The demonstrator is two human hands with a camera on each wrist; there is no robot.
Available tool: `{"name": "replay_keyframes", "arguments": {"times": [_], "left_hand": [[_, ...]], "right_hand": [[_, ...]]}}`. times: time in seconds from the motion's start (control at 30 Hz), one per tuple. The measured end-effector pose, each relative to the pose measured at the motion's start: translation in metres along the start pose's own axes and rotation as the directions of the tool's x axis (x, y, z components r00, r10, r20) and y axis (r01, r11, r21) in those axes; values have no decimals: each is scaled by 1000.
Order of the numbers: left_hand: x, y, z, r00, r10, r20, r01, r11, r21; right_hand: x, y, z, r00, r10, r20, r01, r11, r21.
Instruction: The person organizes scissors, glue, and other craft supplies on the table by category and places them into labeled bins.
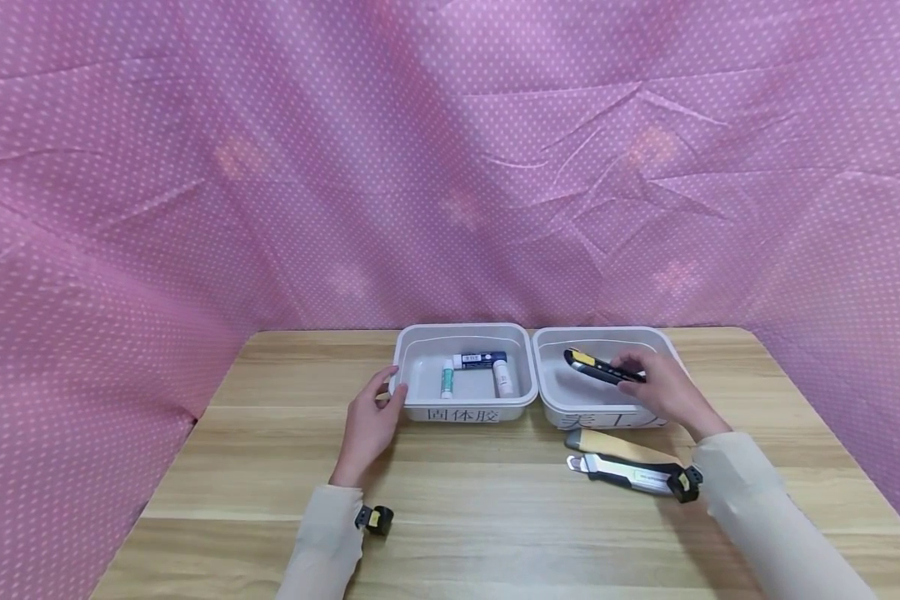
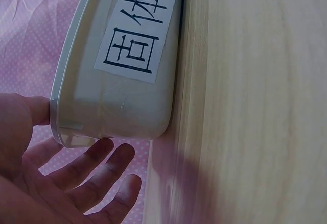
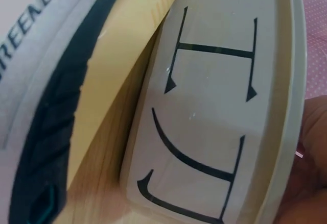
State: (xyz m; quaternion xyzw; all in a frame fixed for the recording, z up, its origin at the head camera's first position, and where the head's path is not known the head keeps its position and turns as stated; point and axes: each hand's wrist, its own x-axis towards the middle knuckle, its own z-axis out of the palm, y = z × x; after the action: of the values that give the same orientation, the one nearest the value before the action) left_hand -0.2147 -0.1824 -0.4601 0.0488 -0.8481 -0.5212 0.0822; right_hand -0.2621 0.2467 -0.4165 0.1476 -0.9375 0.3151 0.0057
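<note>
In the head view my right hand grips a black and yellow utility knife over the right white plastic box. The right wrist view shows that box's labelled front wall, with part of the hand behind the rim; the knife is hidden there. My left hand holds the near left corner of the left white box, its thumb at the rim and fingers along the side, as the left wrist view of the hand shows. Several glue sticks lie in the left box.
Before the right box lie a silver and black utility knife and a yellow-handled tool, under the right forearm. Both boxes stand side by side near the back of the wooden table. Pink dotted cloth hangs behind and around.
</note>
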Motion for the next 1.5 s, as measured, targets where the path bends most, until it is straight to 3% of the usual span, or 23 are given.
{"name": "replay_keyframes", "arguments": {"times": [0.3, 0.53, 0.87, 1.13, 1.5], "left_hand": [[0, 2, 1, 1000, -14, 13, 14, 1000, 8], [0, 3, 0, 1000, -10, 12, 10, 1000, 4], [0, 4, 0, 1000, -6, 11, 6, 1000, 18], [2, 3, 0, 1000, -2, 5, 2, 1000, -1], [0, 0, 0, 1000, -11, 6, 11, 1000, 2]], "right_hand": [[-3, -2, -2, 995, 95, -31, -95, 995, -17], [-5, -5, -8, 994, 99, -56, -101, 995, -29], [-14, -14, -12, 991, 61, -121, -62, 998, -4], [-24, -18, -13, 977, -42, -208, 48, 999, 24], [-50, -29, -11, 964, -98, -246, 97, 995, -19]]}}
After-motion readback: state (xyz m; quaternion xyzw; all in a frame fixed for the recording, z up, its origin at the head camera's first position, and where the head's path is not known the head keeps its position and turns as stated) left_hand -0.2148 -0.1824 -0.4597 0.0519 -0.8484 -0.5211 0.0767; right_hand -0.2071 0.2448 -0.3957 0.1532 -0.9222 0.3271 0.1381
